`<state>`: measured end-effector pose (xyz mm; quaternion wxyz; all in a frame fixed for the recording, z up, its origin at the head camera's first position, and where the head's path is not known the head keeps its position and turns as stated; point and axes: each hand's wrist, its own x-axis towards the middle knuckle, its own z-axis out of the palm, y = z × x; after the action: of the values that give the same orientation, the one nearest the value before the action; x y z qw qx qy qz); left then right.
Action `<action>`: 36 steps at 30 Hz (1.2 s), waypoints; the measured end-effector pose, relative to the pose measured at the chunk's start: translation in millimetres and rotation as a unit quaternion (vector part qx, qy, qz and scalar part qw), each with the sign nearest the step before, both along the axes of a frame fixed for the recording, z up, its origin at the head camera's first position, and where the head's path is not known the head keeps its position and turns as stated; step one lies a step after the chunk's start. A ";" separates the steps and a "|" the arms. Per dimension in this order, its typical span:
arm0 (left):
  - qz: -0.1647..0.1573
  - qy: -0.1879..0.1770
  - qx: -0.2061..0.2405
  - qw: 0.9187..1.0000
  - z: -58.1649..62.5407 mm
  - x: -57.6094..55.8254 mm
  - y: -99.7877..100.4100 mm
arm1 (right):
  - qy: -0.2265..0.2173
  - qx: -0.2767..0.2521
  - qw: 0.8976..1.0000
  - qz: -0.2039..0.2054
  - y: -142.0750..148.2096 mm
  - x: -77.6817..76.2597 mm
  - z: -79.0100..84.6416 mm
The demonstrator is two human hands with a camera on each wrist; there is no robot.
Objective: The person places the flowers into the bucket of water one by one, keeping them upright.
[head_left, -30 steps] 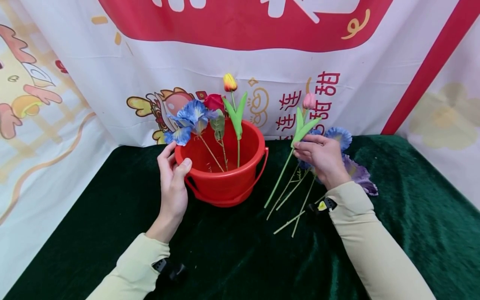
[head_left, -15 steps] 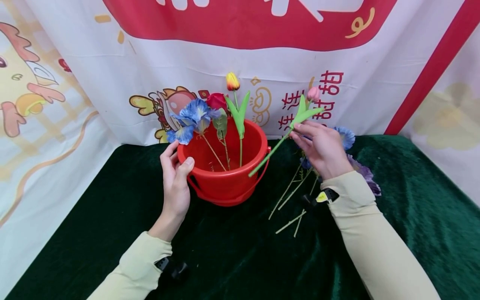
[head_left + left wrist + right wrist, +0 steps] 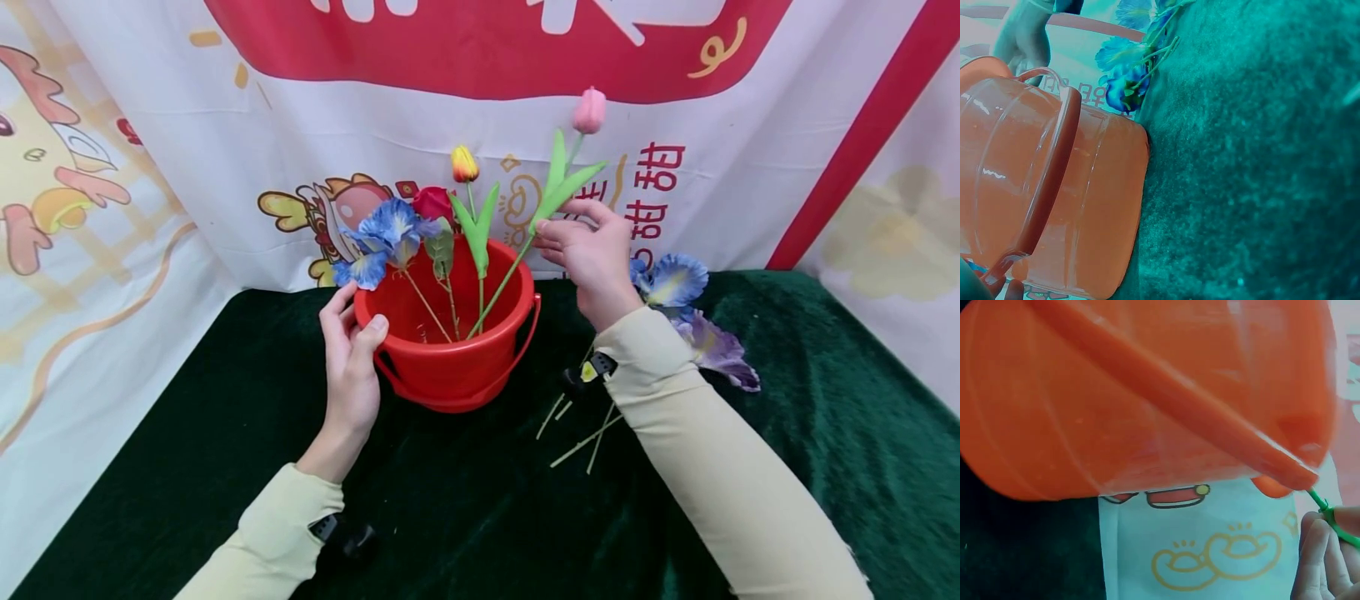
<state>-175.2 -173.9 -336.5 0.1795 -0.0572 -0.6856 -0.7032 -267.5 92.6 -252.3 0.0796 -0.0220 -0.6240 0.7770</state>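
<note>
A red bucket stands on the dark green cloth, its handle hanging down along the front. My left hand holds the bucket's left rim, thumb at the front and fingers behind. In my right hand a pink tulip is pinched by its stem just under the leaves. The tulip's stem slants down into the bucket, its lower end inside the front rim. A blue iris, a red rose and a yellow-red tulip stand in the bucket. The right wrist view shows my fingers on the green stem beside the bucket.
More blue flowers and a purple flower lie on the cloth at the right, several bare stems pointing toward the front. My right forearm partly covers them. A printed white curtain hangs behind.
My right hand has lifted the pink tulip away from the flowers at the right and carried it left. Its stem end has gone into the bucket. My left hand stays on the rim.
</note>
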 end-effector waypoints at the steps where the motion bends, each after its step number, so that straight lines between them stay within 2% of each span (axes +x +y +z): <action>1: 0.000 0.000 0.000 1.000 -0.1 -0.1 -0.1 | 0.006 0.024 1.000 0.000 -3.2 0.2 0.0; 5: -0.001 0.001 0.000 1.000 -0.1 -0.2 -0.3 | 0.032 0.139 0.990 -0.010 -15.9 0.0 -0.9; 10: 0.002 0.001 -0.002 1.000 -0.4 -0.1 0.1 | 0.061 0.267 0.961 -0.029 -27.7 0.4 -3.4; 14: 0.005 -0.001 -0.002 1.000 -0.4 0.1 0.2 | 0.068 0.316 0.946 -0.028 -32.8 1.9 -3.3; 19: 0.004 -0.003 0.000 1.000 0.0 -0.1 0.3 | 0.065 0.339 0.938 -0.029 -35.0 3.0 -3.4; 22: 0.004 -0.004 0.000 1.000 0.1 -0.1 0.6 | 0.056 0.342 0.938 -0.026 -34.7 3.0 -5.4; 26: 0.004 -0.006 -0.001 1.000 0.0 0.2 0.6 | 0.048 0.330 0.943 -0.017 -30.6 3.7 -8.1; 33: 0.005 -0.007 0.000 1.000 0.0 0.0 0.5 | 0.050 0.260 0.964 -0.004 -8.9 9.7 -10.2; 36: 0.005 -0.008 -0.002 1.000 0.1 0.1 0.6 | 0.037 0.241 0.970 -0.007 8.0 13.2 -11.3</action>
<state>-175.1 -173.3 -336.4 0.1773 -0.0486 -0.6886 -0.7015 -254.2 100.5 -263.7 0.1105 0.0222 -0.7891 0.6038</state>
